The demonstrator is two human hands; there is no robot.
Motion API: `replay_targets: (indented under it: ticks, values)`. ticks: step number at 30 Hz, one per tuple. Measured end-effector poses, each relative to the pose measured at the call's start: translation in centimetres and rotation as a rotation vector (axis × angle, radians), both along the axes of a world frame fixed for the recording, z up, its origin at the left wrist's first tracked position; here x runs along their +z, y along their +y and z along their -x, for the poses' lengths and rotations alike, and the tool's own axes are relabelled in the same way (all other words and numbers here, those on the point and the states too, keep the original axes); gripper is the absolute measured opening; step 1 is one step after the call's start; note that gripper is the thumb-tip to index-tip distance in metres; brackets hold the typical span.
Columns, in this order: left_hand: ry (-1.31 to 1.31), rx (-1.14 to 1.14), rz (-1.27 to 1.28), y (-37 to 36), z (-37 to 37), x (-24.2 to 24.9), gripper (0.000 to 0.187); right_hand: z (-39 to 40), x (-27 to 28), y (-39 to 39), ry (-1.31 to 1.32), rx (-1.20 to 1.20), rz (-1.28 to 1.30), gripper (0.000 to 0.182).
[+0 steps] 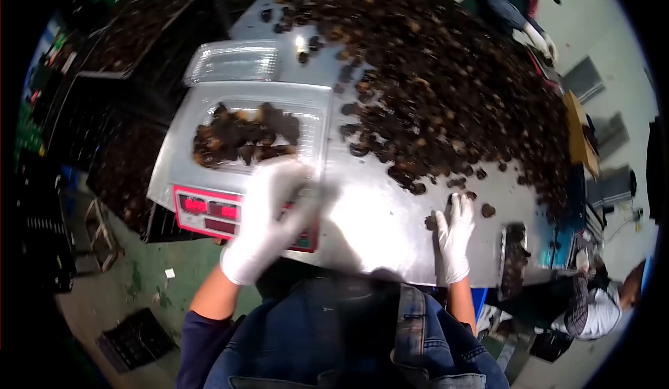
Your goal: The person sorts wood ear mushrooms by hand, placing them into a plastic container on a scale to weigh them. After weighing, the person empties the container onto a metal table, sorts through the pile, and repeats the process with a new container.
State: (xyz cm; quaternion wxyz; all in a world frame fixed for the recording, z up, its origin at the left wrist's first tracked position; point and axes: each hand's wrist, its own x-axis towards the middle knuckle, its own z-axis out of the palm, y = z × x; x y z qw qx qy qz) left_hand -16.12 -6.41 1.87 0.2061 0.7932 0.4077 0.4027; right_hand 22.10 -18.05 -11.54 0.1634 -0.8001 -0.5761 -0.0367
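Observation:
My left hand [268, 215], in a white glove, is blurred over the front of a weighing scale [317, 145] with a red-framed display [209, 211]. Its fingers reach the near edge of a clear plastic tray [240, 103] on the scale's plate. Inside that tray lie dark brown, glossy mushroom-like pieces [240, 134]. On the metal table [376, 229], my right hand [456, 239], also gloved, rests with fingers stretched out. Its fingertips are right beside a few loose dark pieces [431, 223] at the near side of a large pile [439, 89].
An empty clear tray [233, 61] sits behind the scale. Black crates [129, 145] with dark pieces stand to the left. A filled narrow tray [514, 256] lies at the table's right edge. Two other people work nearby, one [512, 5] at far right, one [599, 309] at lower right.

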Motion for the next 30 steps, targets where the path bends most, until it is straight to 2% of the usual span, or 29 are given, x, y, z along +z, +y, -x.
replay_targets:
  ticks: [1, 2, 4, 7, 9, 11, 12, 13, 14, 15, 17, 18, 20, 21, 22, 23, 25, 26, 27, 30]
  values:
    - [0.031, -0.197, 0.061, -1.0, -2.4, -1.0, 0.041, 0.2, -0.3, -1.7, 0.117, 0.002, -0.027, 0.065]
    - [-0.048, -0.324, 0.097, -1.9, -5.1, -3.4, 0.048, 0.4, -0.1, -2.7, 0.099, -0.007, -0.042, 0.063]
    - [0.110, -0.507, 0.123, -2.6, -9.8, -7.4, 0.061, 0.9, 0.6, -3.7, 0.073, 0.000, -0.119, 0.059]
    - [0.068, -0.484, 0.158, -1.1, -16.2, -9.9, 0.062, 1.4, 1.9, -1.6, 0.073, 0.016, -0.201, 0.057]
    - [0.181, -0.125, -0.202, 1.1, -19.6, -11.4, 0.065, 2.5, 3.7, 1.1, 0.127, 0.126, -0.211, 0.053]
    - [0.287, -0.041, -0.093, 2.6, -21.4, -12.1, 0.067, 3.9, 2.7, 3.3, 0.072, 0.144, -0.158, 0.052]
    - [0.345, -0.002, -0.129, 3.1, -21.6, -12.9, 0.058, 4.1, 1.6, 3.6, 0.043, 0.236, -0.080, 0.050]
    - [0.337, -0.031, -0.025, 3.4, -21.5, -13.3, 0.041, 4.3, 0.7, 3.8, 0.015, 0.329, -0.001, 0.049]
    - [0.309, -0.045, -0.003, 3.3, -20.7, -13.3, 0.037, 4.9, 0.2, 3.3, -0.021, 0.383, 0.006, 0.049]
    - [0.281, -0.063, 0.017, 2.8, -19.6, -13.3, 0.033, 5.2, 0.4, 2.3, -0.049, 0.426, -0.035, 0.039]
    - [0.210, -0.083, 0.143, 1.4, -17.4, -12.1, 0.026, 4.6, 2.5, 0.9, 0.153, 0.415, -0.164, 0.019]
    - [0.211, -0.084, 0.142, 0.8, -16.5, -12.0, 0.026, 3.4, 2.6, 1.3, 0.151, 0.275, -0.292, 0.008]
    - [0.067, -0.028, 0.174, -0.5, -14.5, -12.2, 0.025, -0.9, 3.8, 2.7, 0.158, 0.140, -0.443, 0.016]
    - [0.077, -0.033, 0.182, -0.9, -14.0, -12.3, 0.025, -3.2, 3.6, 3.1, 0.258, 0.017, -0.370, 0.024]
    - [0.011, -0.017, 0.218, -1.1, -13.8, -12.4, 0.025, -5.4, 1.4, 3.3, 0.135, -0.136, -0.295, 0.033]
    - [-0.055, -0.003, 0.252, -1.2, -13.8, -12.3, 0.025, -6.1, 1.2, 3.9, 0.188, -0.198, -0.255, 0.042]
    - [-0.063, -0.011, 0.312, -1.6, -13.7, -11.1, 0.026, -6.7, 0.6, 4.4, 0.173, -0.085, -0.266, 0.041]
    - [-0.049, -0.024, 0.328, -1.7, -13.8, -10.6, 0.027, -6.8, 0.0, 4.3, 0.294, 0.012, -0.250, 0.036]
    - [-0.036, -0.035, 0.344, -1.8, -13.8, -10.1, 0.028, -7.0, -0.5, 3.9, 0.208, 0.042, -0.210, 0.023]
    - [-0.038, -0.009, 0.344, -2.2, -13.6, -9.4, 0.027, -5.4, 1.4, 0.9, 0.391, 0.053, -0.342, 0.007]
